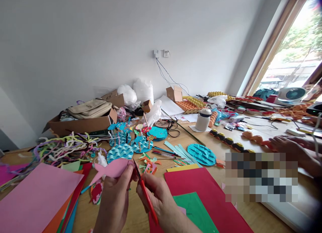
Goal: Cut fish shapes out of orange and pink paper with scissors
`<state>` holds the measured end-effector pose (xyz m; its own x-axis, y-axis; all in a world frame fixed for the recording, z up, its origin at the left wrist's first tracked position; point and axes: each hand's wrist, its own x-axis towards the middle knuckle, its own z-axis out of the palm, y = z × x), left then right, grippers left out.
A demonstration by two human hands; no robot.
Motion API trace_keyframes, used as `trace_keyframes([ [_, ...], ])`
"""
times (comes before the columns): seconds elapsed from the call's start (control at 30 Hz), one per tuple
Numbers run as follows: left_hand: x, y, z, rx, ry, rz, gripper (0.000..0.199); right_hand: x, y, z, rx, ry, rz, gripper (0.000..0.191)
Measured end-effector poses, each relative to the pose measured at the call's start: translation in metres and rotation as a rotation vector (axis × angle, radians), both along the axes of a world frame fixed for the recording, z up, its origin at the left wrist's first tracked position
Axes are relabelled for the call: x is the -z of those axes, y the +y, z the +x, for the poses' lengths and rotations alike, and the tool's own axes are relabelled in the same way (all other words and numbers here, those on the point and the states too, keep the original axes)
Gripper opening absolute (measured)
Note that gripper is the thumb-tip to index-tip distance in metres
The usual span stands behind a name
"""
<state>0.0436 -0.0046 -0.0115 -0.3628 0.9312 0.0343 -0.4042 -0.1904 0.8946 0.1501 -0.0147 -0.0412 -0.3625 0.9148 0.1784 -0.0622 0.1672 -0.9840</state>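
Between the fingers of my left hand point(117, 191) is a pink paper fish point(114, 168), its forked tail pointing left. My right hand point(161, 196) grips red-handled scissors point(148, 199), the dark blades pointing up beside the fish's right end. Whether the blades touch the paper I cannot tell. Just beyond my hands lie colourful paper scraps point(148, 164) and a blue wavy paper disc point(120, 153). Under my right forearm are red paper point(201, 182) and a green sheet point(196, 211).
Pink sheets point(42, 196) lie at left, below a heap of fuzzy pipe cleaners point(72, 147). Pens point(166, 153), a second blue disc point(201, 154) and a white jar point(203, 120) stand or lie ahead. Another person's hands point(286, 145) work on egg-carton strips at right.
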Motion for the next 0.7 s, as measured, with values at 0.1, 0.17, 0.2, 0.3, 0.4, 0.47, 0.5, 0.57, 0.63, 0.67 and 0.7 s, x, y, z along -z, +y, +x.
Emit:
trace_keyframes([
  [0.1,0.0,0.0,-0.004,0.023,0.118,-0.015,0.011,0.0,0.003,0.004,0.051,0.015,-0.01,0.038],
  [0.17,0.001,-0.001,-0.008,0.072,0.218,-0.041,0.013,-0.006,0.008,0.008,0.118,0.053,-0.019,0.036],
  [0.2,0.003,-0.001,-0.01,0.103,0.28,-0.055,0.015,-0.011,0.011,0.01,0.152,0.069,-0.01,0.035],
  [0.3,0.01,0.0,-0.013,0.2,0.428,-0.096,0.02,-0.029,0.022,0.016,0.213,0.063,0.045,0.032],
  [0.4,0.02,0.003,-0.012,0.317,0.479,-0.158,0.015,-0.044,0.031,0.016,0.143,0.013,0.032,0.027],
  [0.47,0.024,0.005,-0.01,0.386,0.507,-0.206,0.012,-0.049,0.036,0.014,0.056,-0.003,-0.009,0.027],
  [0.5,0.025,0.005,-0.01,0.405,0.516,-0.23,0.011,-0.05,0.038,0.013,0.018,-0.006,-0.027,0.027],
  [0.57,0.025,0.004,-0.01,0.423,0.518,-0.26,0.012,-0.05,0.041,0.011,-0.026,0.005,-0.053,0.027],
  [0.63,0.023,0.002,-0.012,0.439,0.504,-0.243,0.017,-0.047,0.044,0.01,-0.002,0.063,-0.077,0.026],
  [0.67,0.021,0.001,-0.014,0.446,0.489,-0.205,0.019,-0.045,0.045,0.01,0.026,0.102,-0.091,0.026],
  [0.7,0.02,0.001,-0.015,0.449,0.473,-0.159,0.021,-0.043,0.046,0.009,0.057,0.142,-0.103,0.026],
])
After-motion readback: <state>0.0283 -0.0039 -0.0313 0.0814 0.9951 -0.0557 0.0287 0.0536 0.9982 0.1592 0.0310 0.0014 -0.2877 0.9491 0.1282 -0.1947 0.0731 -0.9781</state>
